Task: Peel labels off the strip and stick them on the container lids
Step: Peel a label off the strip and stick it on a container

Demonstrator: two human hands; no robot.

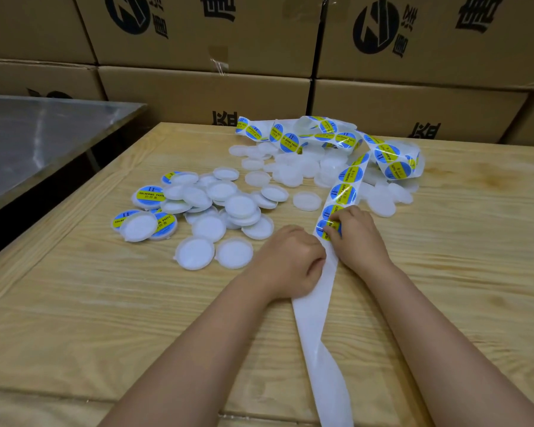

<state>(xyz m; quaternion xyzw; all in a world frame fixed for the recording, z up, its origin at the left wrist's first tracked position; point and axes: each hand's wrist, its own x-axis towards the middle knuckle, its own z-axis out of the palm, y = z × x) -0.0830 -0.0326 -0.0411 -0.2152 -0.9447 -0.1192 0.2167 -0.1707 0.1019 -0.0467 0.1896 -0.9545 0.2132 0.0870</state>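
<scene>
Where the strip (313,318) runs bare and white toward the near edge of the table (74,303), it is gripped by the left hand (290,260), whose fingers are curled round its left edge. The nearest label (320,227), blue and yellow, is pinched at its edge by the fingertips of the right hand (356,238), just beyond the left hand. From there the strip, carrying a row of labels, is led to the far right, where it is heaped in loose loops over a pile of plain lids (302,171). A second heap of white lids (228,208) is spread left of the hands, with a few labelled lids (150,195) at its left edge. Stacked cardboard boxes (198,41) are ranged behind the table, and a metal surface (43,134) is seen at far left.
</scene>
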